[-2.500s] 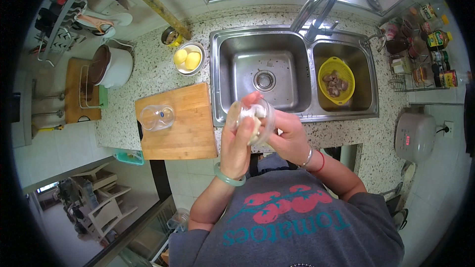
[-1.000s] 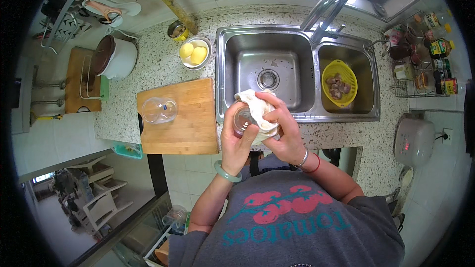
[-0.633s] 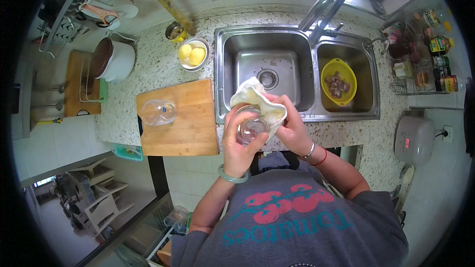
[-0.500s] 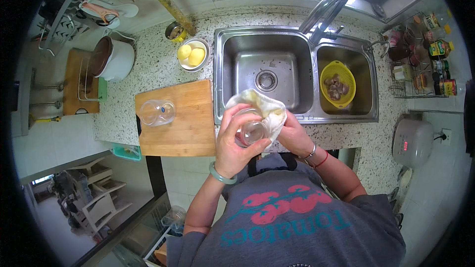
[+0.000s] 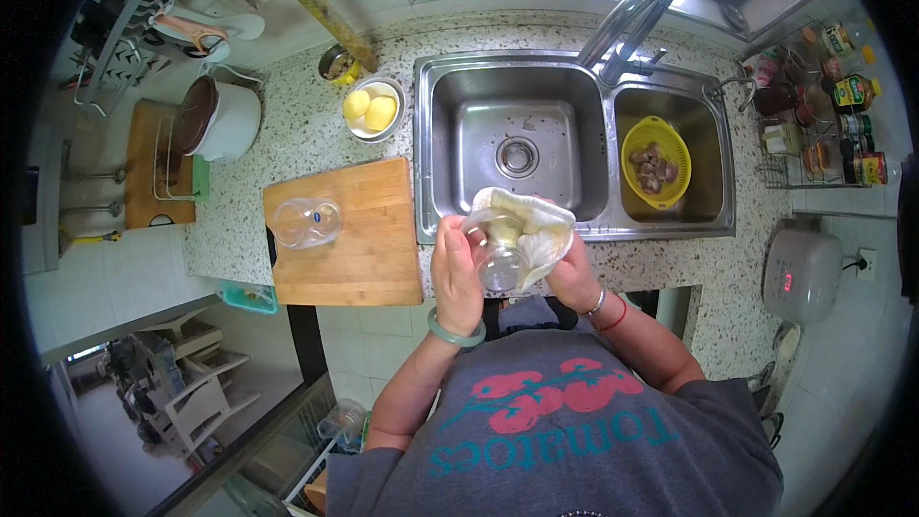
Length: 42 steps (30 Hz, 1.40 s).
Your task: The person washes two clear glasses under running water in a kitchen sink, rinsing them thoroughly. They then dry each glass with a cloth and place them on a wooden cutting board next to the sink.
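A clear glass jar [image 5: 501,268] is between my two hands, at the near edge of the big sink basin. My left hand [image 5: 458,273] holds its left side, the fingers lying along the wall. Bunched in my right hand [image 5: 572,276] is a white cloth [image 5: 544,235] with yellowish stains, pressed to the jar's mouth and right side. The fingertips under the cloth are hidden. Another clear jar [image 5: 308,223] lies on the wooden cutting board [image 5: 373,263] to the left of my hands.
The steel sink [image 5: 517,115] has a smaller right basin with a yellow strainer [image 5: 632,172] of brownish-pink pieces. Peeled potatoes sit in a white bowl [image 5: 397,86]. The faucet [image 5: 622,24] arches behind the sink. A white pot [image 5: 230,115] stands left, a condiment rack [image 5: 804,168] right.
The jar has tipped and shifted slightly right. My left hand has turned, its fingers going from wrapped around the jar to straighter along its side. The cloth has moved right with my right hand.
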Each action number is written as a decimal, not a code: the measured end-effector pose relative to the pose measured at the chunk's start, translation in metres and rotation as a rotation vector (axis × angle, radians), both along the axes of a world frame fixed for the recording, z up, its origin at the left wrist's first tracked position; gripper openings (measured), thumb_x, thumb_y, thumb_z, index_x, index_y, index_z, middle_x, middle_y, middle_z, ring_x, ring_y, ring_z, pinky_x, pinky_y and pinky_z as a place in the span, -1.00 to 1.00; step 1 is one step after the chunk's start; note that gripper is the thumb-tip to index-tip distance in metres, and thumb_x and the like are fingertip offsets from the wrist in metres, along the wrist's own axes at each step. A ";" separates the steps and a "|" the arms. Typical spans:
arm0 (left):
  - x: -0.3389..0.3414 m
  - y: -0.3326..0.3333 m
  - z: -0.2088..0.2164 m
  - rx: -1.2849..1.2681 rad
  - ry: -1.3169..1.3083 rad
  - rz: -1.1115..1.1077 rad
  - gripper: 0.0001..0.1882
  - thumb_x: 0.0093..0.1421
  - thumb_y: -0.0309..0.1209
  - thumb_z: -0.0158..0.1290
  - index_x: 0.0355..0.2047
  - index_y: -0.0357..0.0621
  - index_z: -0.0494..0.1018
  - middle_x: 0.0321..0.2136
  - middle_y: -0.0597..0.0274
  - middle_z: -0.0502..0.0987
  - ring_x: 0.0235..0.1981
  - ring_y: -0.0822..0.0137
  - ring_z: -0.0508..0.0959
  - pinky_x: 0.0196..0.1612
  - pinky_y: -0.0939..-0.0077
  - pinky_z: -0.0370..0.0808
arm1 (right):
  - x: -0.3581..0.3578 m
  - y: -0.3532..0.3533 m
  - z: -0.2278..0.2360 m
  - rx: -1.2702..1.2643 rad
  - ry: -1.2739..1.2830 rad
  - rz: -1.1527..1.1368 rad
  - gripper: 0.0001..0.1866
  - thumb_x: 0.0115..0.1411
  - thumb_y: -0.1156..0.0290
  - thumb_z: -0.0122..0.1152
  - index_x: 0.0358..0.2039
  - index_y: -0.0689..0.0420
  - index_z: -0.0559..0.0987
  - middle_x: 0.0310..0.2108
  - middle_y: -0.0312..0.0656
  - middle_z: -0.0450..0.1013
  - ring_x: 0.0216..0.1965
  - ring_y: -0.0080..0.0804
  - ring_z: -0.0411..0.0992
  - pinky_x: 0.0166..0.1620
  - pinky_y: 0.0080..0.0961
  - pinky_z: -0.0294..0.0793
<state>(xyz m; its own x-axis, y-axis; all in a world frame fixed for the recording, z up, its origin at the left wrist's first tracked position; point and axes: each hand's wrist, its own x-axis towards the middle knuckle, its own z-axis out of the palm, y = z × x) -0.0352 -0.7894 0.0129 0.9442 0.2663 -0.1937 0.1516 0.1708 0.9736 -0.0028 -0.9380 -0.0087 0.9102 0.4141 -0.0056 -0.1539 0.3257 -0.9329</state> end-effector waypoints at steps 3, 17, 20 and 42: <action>-0.003 0.009 -0.002 0.194 -0.012 -0.107 -0.47 0.40 0.07 -0.42 -0.20 -0.14 0.33 -0.38 0.35 0.35 -0.36 0.56 0.37 -0.31 0.66 0.37 | 0.013 -0.002 0.004 -0.012 -0.070 0.046 -0.60 0.18 0.52 0.11 0.04 0.24 0.31 -0.08 -0.27 0.31 0.00 -0.56 0.29 0.09 -0.57 0.26; 0.013 0.018 0.004 0.141 0.036 -0.293 -0.48 0.42 -0.03 -0.41 -0.29 -0.20 0.38 -0.55 0.27 0.39 -0.45 0.40 0.43 -0.33 0.48 0.35 | 0.016 0.020 0.002 -0.111 0.054 -0.223 -0.76 0.25 0.46 -0.05 -0.09 0.23 0.39 -0.26 -0.31 0.43 -0.27 -0.58 0.41 -0.17 -0.57 0.43; 0.005 0.004 -0.007 -0.341 0.092 -0.128 -0.40 0.41 0.05 -0.47 -0.20 -0.20 0.40 -0.42 0.43 0.37 -0.30 0.52 0.37 -0.17 0.58 0.31 | 0.015 0.022 -0.007 0.080 0.265 -0.323 -0.78 0.31 0.44 -0.05 -0.08 0.22 0.40 -0.22 -0.32 0.43 -0.21 -0.59 0.41 -0.12 -0.55 0.43; 0.011 0.009 0.005 -0.444 0.106 0.014 -0.47 0.41 0.02 -0.36 -0.19 -0.18 0.40 -0.37 0.35 0.41 -0.26 0.53 0.39 -0.14 0.62 0.36 | -0.013 0.004 -0.026 0.113 0.285 -0.150 -0.53 0.19 0.49 0.19 0.10 0.18 0.31 0.02 -0.26 0.37 0.01 -0.51 0.37 0.07 -0.52 0.37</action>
<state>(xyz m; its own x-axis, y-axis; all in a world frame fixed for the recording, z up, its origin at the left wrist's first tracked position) -0.0244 -0.7808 0.0177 0.9098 0.1482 -0.3876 0.2415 0.5707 0.7849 -0.0162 -0.9340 -0.0351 0.9295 0.2880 -0.2304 -0.3459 0.4637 -0.8157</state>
